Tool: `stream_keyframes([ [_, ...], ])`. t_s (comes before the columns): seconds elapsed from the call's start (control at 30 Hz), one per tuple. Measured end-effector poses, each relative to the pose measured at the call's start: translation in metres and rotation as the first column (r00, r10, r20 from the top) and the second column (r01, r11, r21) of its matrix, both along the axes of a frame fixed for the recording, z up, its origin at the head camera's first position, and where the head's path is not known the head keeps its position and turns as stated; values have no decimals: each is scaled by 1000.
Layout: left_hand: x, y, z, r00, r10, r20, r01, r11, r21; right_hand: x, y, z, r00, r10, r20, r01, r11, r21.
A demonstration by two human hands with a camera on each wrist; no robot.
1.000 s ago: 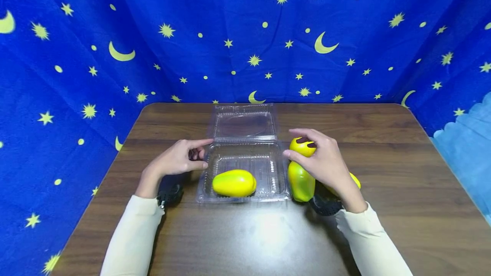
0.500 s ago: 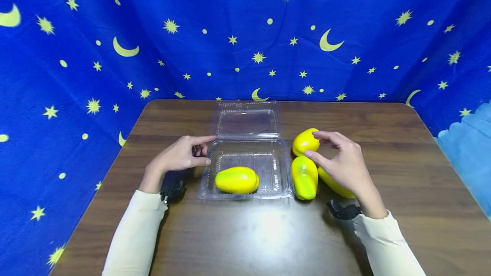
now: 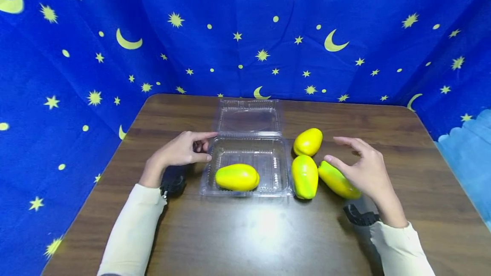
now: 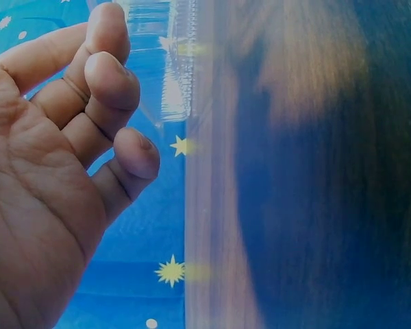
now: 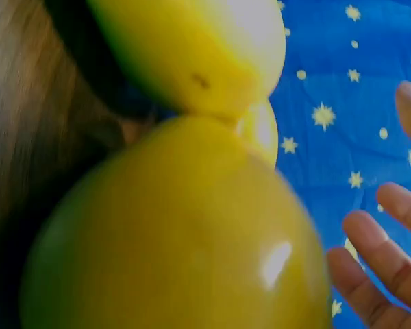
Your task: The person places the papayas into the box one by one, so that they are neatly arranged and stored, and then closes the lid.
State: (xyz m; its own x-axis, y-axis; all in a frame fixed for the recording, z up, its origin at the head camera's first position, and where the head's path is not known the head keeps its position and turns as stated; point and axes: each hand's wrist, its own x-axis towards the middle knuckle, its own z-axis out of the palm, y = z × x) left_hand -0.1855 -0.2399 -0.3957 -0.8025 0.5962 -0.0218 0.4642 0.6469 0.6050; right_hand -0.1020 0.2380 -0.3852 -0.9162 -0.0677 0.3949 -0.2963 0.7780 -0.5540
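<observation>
A clear plastic clamshell box point(image 3: 285, 191) lies unfolded, its lid point(image 3: 249, 119) flat behind the base. Inside the base, near the front, lies one yellow-green fruit point(image 3: 237, 177) that looks like a papaya. My left hand point(image 3: 174, 152) is at the box's left side, index finger and thumb stretched to its rim; the other fingers are loosely bent. Right of the box are three similar fruits: a back one point(image 3: 308, 141), a front one point(image 3: 304, 177) and a right one point(image 3: 337, 180). My right hand point(image 3: 366, 169) hovers beside the right fruit, thumb and fingers spread apart, holding nothing.
The brown wooden table point(image 3: 230, 237) carries everything. A blue cloth point(image 3: 215, 46) with yellow stars and moons hangs behind its back edge and along the sides. A light blue cloth point(image 3: 466, 148) shows at the far right.
My right hand has moved right, away from the back and front fruits to the right one, uncovering them. My left hand keeps its place at the box; the head view has shifted slightly.
</observation>
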Motion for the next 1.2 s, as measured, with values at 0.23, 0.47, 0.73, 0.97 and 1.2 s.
stream_keyframes([
  [0.23, 0, 1, -2, 1000, 6, -10, -6, 1000, -16, 3, 20, -14, 997, 56, 57, -55, 998, -22],
  [0.47, 1, 0, -3, 1000, 11, -11, -11, 1000, 4, 15, 33, -35, 995, 68, 73, -63, 996, -71],
  [0.73, 0, 4, -2, 1000, 7, -5, -7, 1000, 9, 21, 40, -43, 994, 70, 81, -63, 994, -92],
  [0.97, 2, 5, -1, 1000, 18, 3, -18, 1000, 4, 24, 43, -45, 993, 82, 85, -79, 996, -42],
  [1.2, 3, 6, -1, 999, 34, 19, -34, 999, 1, 27, 44, -42, 991, 82, 110, -80, 996, -28],
])
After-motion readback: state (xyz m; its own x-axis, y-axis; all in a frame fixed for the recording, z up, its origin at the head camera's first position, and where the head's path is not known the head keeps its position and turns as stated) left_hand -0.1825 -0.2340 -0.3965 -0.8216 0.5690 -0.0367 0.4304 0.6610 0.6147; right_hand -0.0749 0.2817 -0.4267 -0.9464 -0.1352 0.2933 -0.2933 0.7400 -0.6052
